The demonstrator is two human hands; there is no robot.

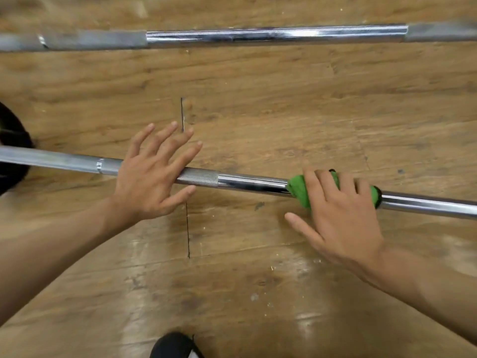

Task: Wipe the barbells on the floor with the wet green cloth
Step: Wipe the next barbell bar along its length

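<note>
**Wipe the near bar in long, wrapped strokes**

Your right hand has its fingers curled over the green cloth, which is folded round the shaft of the near barbell on its smooth chrome stretch. The thumb sticks out to the side, off the bar. Your left hand lies flat with its fingers spread wide, gripping nothing, palm on the same bar just beside the knurled section.

Bring the thumb under so the cloth closes round the whole shaft; otherwise you will likely clean only the top. Press down with the flat palm so the bar cannot roll on the wooden floor while you slide. Run the cloth along the length in one direction, then turn the bar slightly and go again. Over the knurling, squeeze harder and twist, since grime probably sits in the grooves.

The black weight plate at the left end is half out of view and blurred, so I cannot tell how the bar sits against it. The far barbell lies well apart and waits its turn.
</note>
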